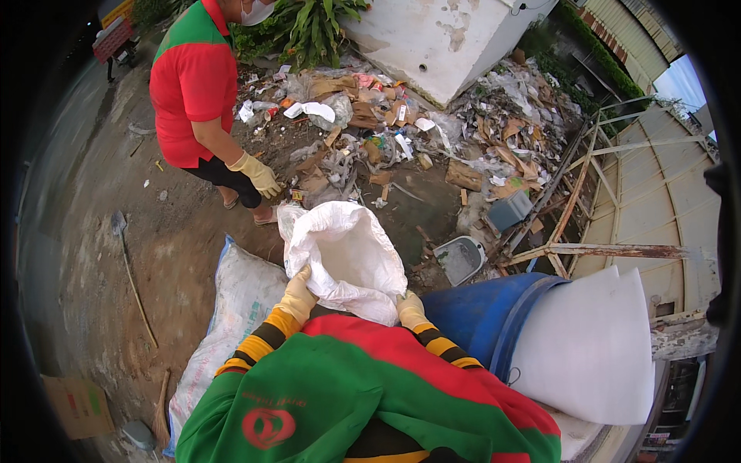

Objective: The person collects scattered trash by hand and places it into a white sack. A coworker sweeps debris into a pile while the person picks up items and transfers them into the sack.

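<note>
A white woven sack (349,255) stands in front of me with its mouth wide and its rim folded outward. My left hand (298,295), in a pale yellow glove, is closed on the near left side of the rim. On the near right side, my right hand (411,309) grips the same rim, gloved alike. The sack's inside looks pale, and its bottom is hidden. Beyond its left side stands a co-worker (199,92) in a red and green shirt, one gloved hand (258,176) hanging near the sack.
A filled white sack (239,297) lies at my left. A blue barrel (478,312) holding white sheets (583,347) is at my right. Mixed litter (363,116) spreads ahead to a white wall (417,38). A shovel (131,270) lies far left; a grey basin (460,260) sits ahead right.
</note>
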The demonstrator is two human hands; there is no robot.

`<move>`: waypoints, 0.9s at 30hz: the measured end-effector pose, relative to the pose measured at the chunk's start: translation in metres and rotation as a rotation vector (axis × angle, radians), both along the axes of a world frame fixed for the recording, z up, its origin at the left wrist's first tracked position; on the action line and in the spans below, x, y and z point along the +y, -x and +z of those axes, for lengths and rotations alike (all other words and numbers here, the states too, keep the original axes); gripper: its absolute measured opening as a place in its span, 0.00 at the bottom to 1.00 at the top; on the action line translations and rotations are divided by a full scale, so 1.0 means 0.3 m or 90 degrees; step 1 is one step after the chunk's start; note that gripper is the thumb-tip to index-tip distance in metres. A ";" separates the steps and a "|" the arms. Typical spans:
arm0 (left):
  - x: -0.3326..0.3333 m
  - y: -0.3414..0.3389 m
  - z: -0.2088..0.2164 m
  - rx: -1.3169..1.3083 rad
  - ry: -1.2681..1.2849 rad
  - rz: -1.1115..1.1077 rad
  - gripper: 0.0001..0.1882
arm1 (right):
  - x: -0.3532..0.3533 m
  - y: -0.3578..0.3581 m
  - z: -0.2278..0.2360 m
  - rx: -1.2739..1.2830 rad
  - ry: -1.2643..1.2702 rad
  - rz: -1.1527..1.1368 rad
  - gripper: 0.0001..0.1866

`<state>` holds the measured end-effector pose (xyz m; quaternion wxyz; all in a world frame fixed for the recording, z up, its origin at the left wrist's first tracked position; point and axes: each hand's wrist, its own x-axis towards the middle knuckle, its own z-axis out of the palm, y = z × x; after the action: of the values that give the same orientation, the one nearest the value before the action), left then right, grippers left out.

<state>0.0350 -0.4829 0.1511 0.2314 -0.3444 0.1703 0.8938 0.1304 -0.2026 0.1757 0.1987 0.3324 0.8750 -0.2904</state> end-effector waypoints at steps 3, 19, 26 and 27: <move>-0.032 0.004 0.002 -0.006 0.002 0.029 0.18 | 0.011 -0.032 -0.029 -0.005 -0.006 -0.067 0.20; -0.051 0.002 -0.064 -0.059 0.063 -0.019 0.22 | 0.028 -0.083 -0.075 0.013 -0.077 -0.110 0.18; -0.039 -0.005 -0.009 -0.064 0.112 -0.079 0.21 | 0.043 -0.098 -0.094 -0.032 -0.112 -0.129 0.17; -0.035 -0.009 0.001 -0.086 0.095 -0.072 0.21 | 0.045 -0.102 -0.096 -0.042 -0.107 -0.123 0.18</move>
<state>0.0378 -0.4935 0.1515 0.2665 -0.4099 0.2394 0.8389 0.1610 -0.1890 0.1470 0.1702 0.4402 0.8530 -0.2226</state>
